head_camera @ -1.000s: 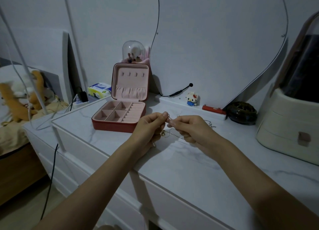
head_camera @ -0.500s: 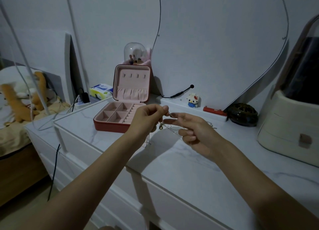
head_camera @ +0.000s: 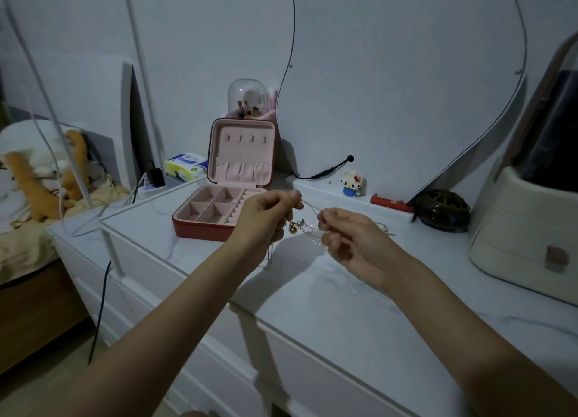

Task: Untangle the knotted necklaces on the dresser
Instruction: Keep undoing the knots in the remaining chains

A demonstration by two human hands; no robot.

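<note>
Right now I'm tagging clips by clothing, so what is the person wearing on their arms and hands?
Nothing is visible on either arm. Both forearms are bare to the frame edge, with no sleeves, watch or bracelets. The left hand and right hand are ungloved, and no rings can be made out in this dim view.

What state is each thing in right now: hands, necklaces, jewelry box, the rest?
left hand: raised, pinching a chain.
right hand: raised, pinching the chains.
necklaces: held above the dresser, tangled, gold bead hanging between the hands.
jewelry box: open, lid upright, visible compartments empty.
dresser: drawers closed.
cream organizer: drawer closed.
glass dome: upright, behind the box.
</note>
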